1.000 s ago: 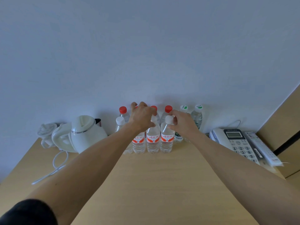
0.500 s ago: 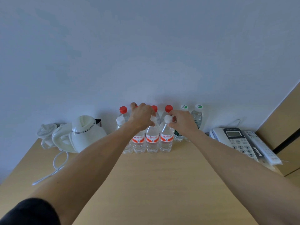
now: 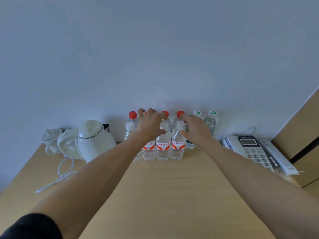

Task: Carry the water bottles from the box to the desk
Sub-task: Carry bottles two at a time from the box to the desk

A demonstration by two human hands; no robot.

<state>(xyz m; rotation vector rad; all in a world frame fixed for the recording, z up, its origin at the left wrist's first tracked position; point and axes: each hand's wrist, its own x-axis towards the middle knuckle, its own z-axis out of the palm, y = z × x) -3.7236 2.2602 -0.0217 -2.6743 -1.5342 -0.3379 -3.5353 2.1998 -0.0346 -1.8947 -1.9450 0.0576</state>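
Two rows of water bottles (image 3: 162,149) upright on the wooden desk (image 3: 172,195) against the wall: white-capped front row, red-capped back row, two green-labelled bottles (image 3: 209,124) at right. Left hand (image 3: 150,125), fingers curled over the front-row tops, thumb against a white-capped neck. Right hand (image 3: 195,129), fingers at the neighbouring white cap (image 3: 180,125); grip cannot be told. White kettle (image 3: 94,140) at left, telephone (image 3: 248,149) at right

white kettle (image 3: 94,140) stood at 9 o'clock on the tabletop (image 3: 172,195) | white cord (image 3: 60,173) trailed toward 8 o'clock | white lidded cup (image 3: 51,140) just beside kettle | desk phone (image 3: 250,149) at 3 o'clock | remote (image 3: 279,157) touching phone's right side
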